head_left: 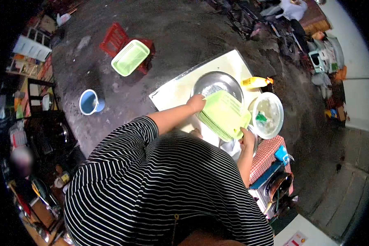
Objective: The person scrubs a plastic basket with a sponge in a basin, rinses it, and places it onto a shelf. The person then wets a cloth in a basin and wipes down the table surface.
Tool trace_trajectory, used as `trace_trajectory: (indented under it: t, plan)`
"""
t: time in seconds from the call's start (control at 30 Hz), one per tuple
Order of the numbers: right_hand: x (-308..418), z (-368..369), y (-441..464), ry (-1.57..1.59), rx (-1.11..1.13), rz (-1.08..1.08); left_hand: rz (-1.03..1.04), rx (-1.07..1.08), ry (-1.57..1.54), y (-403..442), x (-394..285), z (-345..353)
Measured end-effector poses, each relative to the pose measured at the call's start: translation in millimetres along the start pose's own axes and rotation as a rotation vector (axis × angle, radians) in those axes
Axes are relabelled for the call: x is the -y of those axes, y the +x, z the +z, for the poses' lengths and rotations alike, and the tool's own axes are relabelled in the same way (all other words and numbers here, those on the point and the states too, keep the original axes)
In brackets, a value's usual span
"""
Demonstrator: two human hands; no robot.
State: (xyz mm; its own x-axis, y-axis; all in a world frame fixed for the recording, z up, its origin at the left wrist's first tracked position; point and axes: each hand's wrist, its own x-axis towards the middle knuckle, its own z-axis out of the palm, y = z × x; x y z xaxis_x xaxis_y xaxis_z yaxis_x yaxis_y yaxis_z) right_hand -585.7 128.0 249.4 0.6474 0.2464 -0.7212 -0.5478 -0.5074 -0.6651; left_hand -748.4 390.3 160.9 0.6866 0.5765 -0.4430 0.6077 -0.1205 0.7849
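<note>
A light green plastic basket (224,115) with slotted sides is held up between my two hands. My left hand (197,103) is closed on its left end, and my right hand (247,137) grips the lower right end. Behind and partly under the basket lies a round steel basin (200,84) with water in it. Right of the basket stands a white tub (279,110) of cloudy water with a green scrubber (261,118) in it. Shiny metalware (232,148) shows below the basket, partly hidden by it and my right arm.
A white tabletop (176,88) carries the steel basin and a yellow bottle (254,82) lying down. On a red chair (114,39) sits a green tub (131,57). A blue bucket (91,102) stands on the floor. A stove (274,186) and checkered cloth (266,156) are at right.
</note>
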Motion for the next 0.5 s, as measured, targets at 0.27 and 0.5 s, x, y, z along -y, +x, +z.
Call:
trace_trajectory:
  t: [0.27,0.5]
  plan:
    - [-41.1,81.3,-18.8,-0.021,0.321,0.043,0.078,-0.226,-0.152,-52.5,15.9,-95.7]
    - [-32.2,238.0,-31.6,-0.164,0.419,-0.1,0.129,-0.563,-0.411,-43.9,136.8,-203.6]
